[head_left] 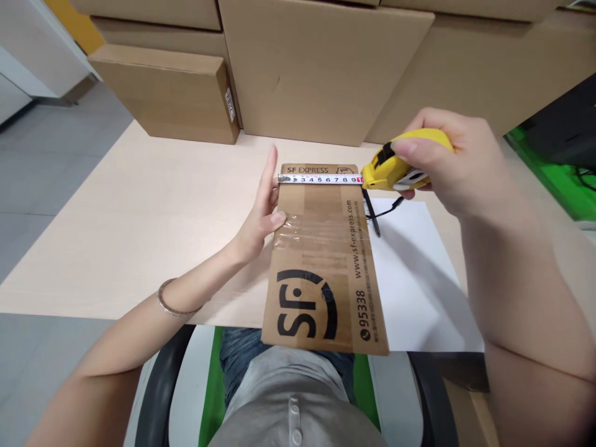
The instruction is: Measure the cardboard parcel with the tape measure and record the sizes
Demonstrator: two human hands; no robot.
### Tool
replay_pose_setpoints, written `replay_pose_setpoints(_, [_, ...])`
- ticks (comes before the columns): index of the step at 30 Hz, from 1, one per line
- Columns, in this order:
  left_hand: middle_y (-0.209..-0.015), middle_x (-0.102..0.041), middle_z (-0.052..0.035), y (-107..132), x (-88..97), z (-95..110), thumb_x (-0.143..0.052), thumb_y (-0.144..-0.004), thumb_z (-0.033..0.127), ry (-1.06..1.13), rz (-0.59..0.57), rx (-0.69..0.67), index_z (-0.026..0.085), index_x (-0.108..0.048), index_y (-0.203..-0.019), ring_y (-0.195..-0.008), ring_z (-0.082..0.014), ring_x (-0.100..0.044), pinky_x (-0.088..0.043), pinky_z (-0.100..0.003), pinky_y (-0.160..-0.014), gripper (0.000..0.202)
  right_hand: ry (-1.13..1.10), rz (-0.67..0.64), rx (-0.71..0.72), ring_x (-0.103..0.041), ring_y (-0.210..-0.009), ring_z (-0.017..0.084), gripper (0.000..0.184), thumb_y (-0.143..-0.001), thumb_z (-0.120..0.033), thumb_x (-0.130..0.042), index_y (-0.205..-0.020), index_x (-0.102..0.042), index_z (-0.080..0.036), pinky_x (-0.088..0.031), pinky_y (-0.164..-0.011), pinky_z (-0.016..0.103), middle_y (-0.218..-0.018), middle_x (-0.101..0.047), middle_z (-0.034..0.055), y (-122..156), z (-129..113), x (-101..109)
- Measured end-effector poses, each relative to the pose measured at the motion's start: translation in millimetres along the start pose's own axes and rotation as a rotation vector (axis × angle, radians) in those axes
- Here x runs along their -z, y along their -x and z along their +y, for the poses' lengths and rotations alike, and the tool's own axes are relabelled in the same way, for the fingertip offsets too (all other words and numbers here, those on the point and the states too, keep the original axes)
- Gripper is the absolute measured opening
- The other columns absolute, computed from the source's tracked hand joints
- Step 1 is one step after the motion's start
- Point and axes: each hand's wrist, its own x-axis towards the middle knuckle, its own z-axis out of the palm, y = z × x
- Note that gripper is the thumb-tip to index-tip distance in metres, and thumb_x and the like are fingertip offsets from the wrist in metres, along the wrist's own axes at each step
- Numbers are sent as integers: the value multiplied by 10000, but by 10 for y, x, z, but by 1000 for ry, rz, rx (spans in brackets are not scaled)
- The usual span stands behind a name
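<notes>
ok so the main thing here is a brown sf express box point(321, 248) lying on a pale table point(116, 242), right in front of the person, with its long side running away from them. the end nearest the body shows past the table's front edge, and there's shiny clear tape across the top.

right hand point(449, 164) is wrapped around a yellow tape measure point(405, 167), thumb up on the case near a black part. the case sits just off the box's right edge, near the far end. its metal blade point(321, 179) is pulled out and runs straight across the box from side to side, printed digits facing up, tip at the left edge.

left hand point(261, 223) has a light hold on the box's left side: thumb on top, index finger sticking up beside the blade tip, the others partly hidden. there's a thin bracelet point(179, 304) on that arm.

to the right, a white sheet of paper point(419, 273) is partly under or behind the box, can't tell which. a skinny black thing point(372, 214) lies by the box's right edge, no clue what it is. at the back, a smaller carton point(167, 93) stands in front of bigger cartons point(321, 68).
</notes>
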Motion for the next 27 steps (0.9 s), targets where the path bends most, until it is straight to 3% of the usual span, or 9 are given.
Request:
replay_pose_setpoints(3, [-1420,-631,-57,47,11,-13,-568,-913,752,108,-23,25,470,-130,-1663,-1327,-356,-640,-548,-593,-1092,913,-45,9,72,-522,-478,122,300,-807,-322,-788,-655,-536,-264,-329,-378,288,-640,-614,-1,-46,-107,-113])
replay_pose_setpoints(7, [-1441,-642,-34,128,107,32,-599,-921,682,93,-8,67,499,-175,-1651,-1298,-346,-665,-583,-582,-1049,864,-113,10,99,-548,-549,125,337,-816,-365,-811,-682,-517,-268,-349,-410,293,-703,-616,-1,-81,-231,-239])
replay_pose_setpoints(12, [-1474,-670,-20,199,558,273,-625,-923,536,108,17,248,425,-564,-1511,-1319,-365,-660,-615,-562,-1027,601,-323,-15,93,-587,-502,146,192,-872,-295,-713,-760,-561,-262,-251,-392,323,-690,-671,-9,-58,-149,-212])
replay_pose_setpoints(15, [-1331,-764,-54,171,856,509,-676,-912,483,57,-70,455,335,-742,-1330,-1094,-368,-768,-683,-503,-828,448,-347,-44,97,-608,-539,167,95,-893,-297,-688,-834,-705,-223,-295,-425,344,-746,-700,29,-2,-44,-144])
replay_pose_setpoints(17, [-1190,-812,-82,122,965,659,-589,-975,569,63,-159,516,306,-764,-1299,-997,-363,-793,-692,-479,-740,452,-330,-63,98,-615,-591,178,121,-904,-290,-678,-870,-766,-214,-344,-467,353,-817,-721,57,51,-4,-105])
replay_pose_setpoints(20, [-914,-830,-54,21,1006,777,-649,-981,491,118,-336,520,310,-768,-1281,-868,-323,-815,-691,-412,-676,370,-304,-94,86,-621,-684,205,113,-904,-296,-697,-884,-791,-236,-417,-546,364,-875,-729,80,142,-9,-57])
replay_pose_setpoints(23, [-798,-813,-46,-107,1004,735,-717,-927,478,181,-461,576,295,-789,-1244,-749,-320,-814,-682,-413,-630,373,-275,-82,108,-626,-722,226,90,-882,-292,-713,-886,-789,-244,-428,-577,379,-878,-722,81,248,-110,-13])
replay_pose_setpoints(25, [-791,-815,-71,-202,985,654,-730,-872,564,174,-489,620,266,-815,-1200,-720,-360,-807,-680,-481,-638,452,-248,-44,128,-619,-722,227,96,-862,-299,-712,-896,-790,-254,-417,-580,384,-870,-713,66,328,-237,14])
replay_pose_setpoints(27, [-842,-828,-89,-288,920,564,-758,-822,553,103,-440,562,258,-810,-1221,-792,-399,-809,-673,-549,-726,498,-227,2,130,-629,-752,229,119,-844,-349,-717,-893,-796,-274,-446,-606,391,-903,-719,55,401,-391,34])
